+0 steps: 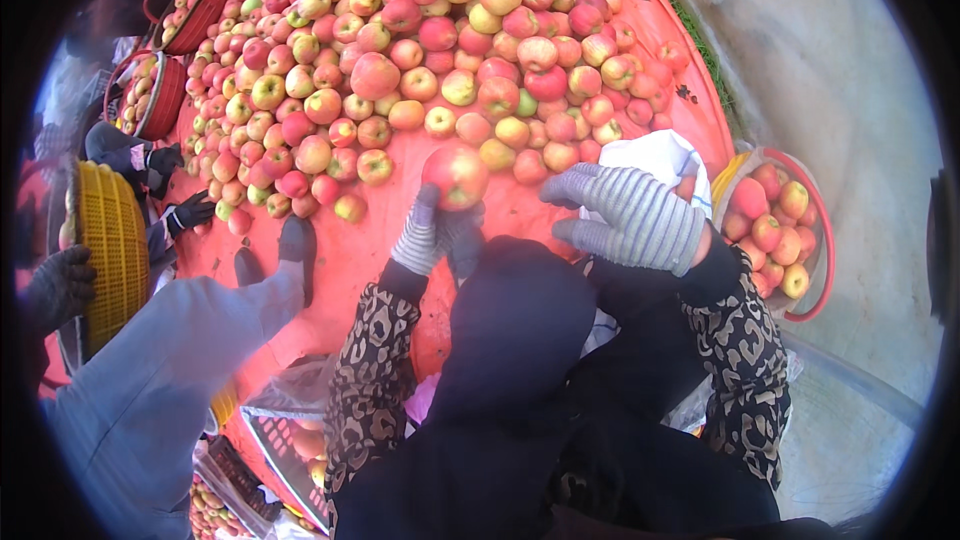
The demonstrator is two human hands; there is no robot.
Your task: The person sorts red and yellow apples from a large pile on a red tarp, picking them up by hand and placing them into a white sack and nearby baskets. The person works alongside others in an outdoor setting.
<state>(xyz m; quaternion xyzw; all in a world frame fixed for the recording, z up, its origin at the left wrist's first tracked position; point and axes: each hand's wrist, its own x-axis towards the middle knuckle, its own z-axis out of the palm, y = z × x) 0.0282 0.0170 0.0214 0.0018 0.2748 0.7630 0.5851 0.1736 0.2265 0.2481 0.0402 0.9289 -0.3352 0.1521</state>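
A red and yellow apple [456,178] is held up in my left hand [428,232], which wears a striped grey glove. The glove's fingers close round its lower left side. To the right, my right hand [632,218], in a matching striped glove, has its fingers stretched toward the apple and apart from it, with nothing in its grasp. Just behind that hand lies a white cloth or bag [668,152]. A large heap of loose red and yellow apples [430,50] spreads over the red-orange sheet ahead of me.
On my right stands a yellow basket with a red rim [826,240], filled with apples. At left, co-workers' gloved hands [190,212] and a yellow basket [112,250] are close by. Red baskets [172,95] of apples stand farther off. A crate [285,440] sits behind me at lower left.
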